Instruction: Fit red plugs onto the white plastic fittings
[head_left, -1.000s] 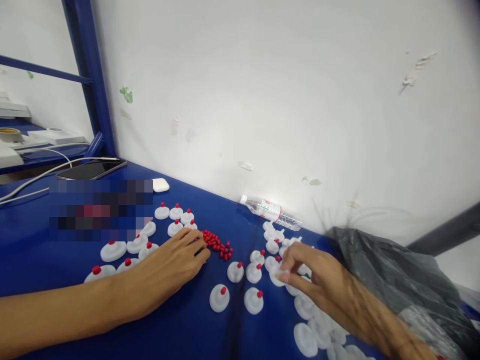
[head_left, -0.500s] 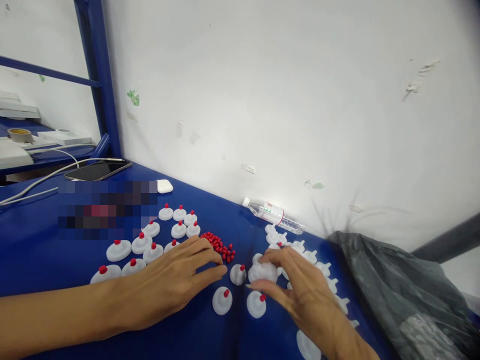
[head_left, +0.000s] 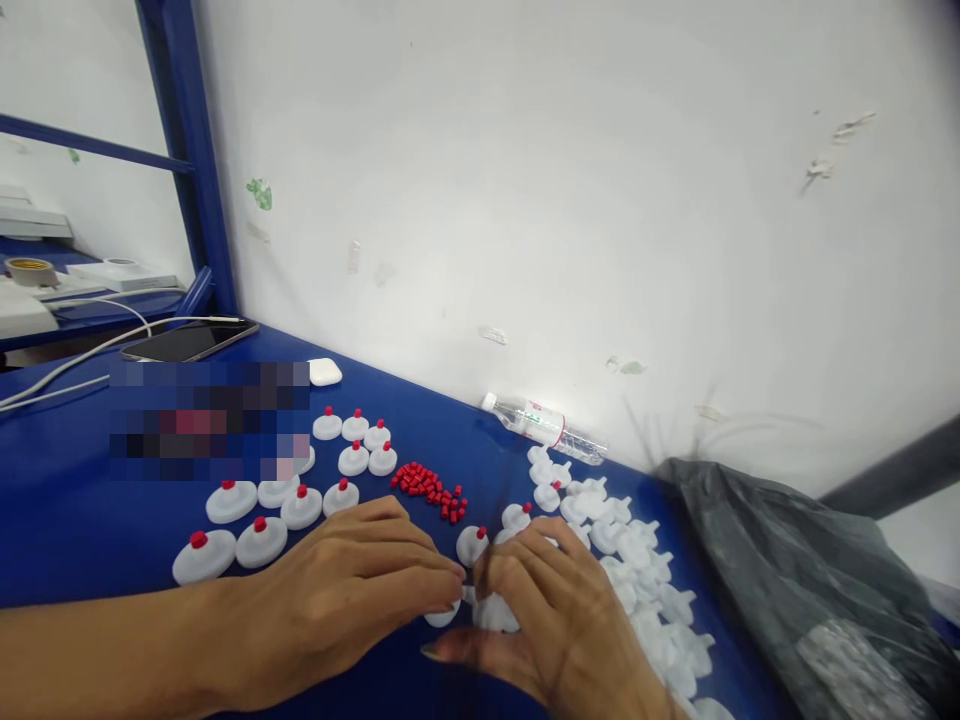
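Observation:
My left hand [head_left: 352, 590] and my right hand [head_left: 547, 610] meet low in the middle of the blue table [head_left: 67, 530], fingertips together over a white disc-shaped part [head_left: 491, 612]. The right hand's fingers curl round that part; the left hand's fingertips pinch at its top, and what they hold is hidden. Just behind them lies a small heap of red caps [head_left: 431, 488]. White discs with red caps [head_left: 262, 510] stand in rows to the left. A pile of uncapped white discs [head_left: 637, 570] lies to the right.
A plastic water bottle [head_left: 544, 425] lies against the white wall. A grey plastic bag [head_left: 810, 590] fills the right side. At the back left are a phone [head_left: 187, 340], white cables [head_left: 75, 350], a white earbud case [head_left: 325, 372] and a blue frame post [head_left: 187, 160].
Both hands have drawn back toward me and come together. The right hand took a white disc from the pile on the right; the left hand left the red caps.

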